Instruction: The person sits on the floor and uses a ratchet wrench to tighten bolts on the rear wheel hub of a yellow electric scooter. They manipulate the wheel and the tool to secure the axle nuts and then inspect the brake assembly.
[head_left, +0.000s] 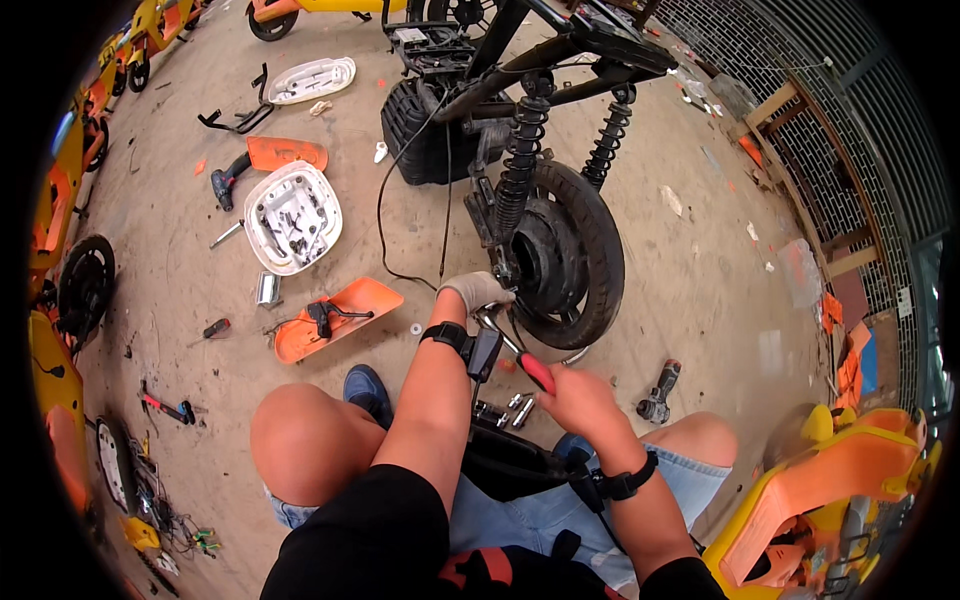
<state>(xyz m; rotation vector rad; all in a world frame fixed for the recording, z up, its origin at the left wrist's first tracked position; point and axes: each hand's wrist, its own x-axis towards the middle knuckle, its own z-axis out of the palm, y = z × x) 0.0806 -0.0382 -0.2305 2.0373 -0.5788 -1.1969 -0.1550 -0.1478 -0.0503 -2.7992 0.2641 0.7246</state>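
My right hand [583,402] is closed round the red handle of a ratchet wrench [537,372], whose metal shank slants up toward the wheel's hub. My left hand [475,292], in a pale work glove, is at the axle end beside the wrench head. Its fingers are curled in, and what they grip is hidden. The black rear wheel [590,265] stands upright under a bare scooter frame [560,45], between two coil shock absorbers [521,150]. A cable [380,225] hangs from the frame to near my left hand. Loose sockets [520,410] lie below the wrench.
A cordless tool [656,395] lies to the right. On the left are a white tray of small parts [293,218], an orange cover [380,297] with a brake lever on it, a drill [229,182] and a screwdriver [216,327]. Orange-yellow scooters [830,490] stand around.
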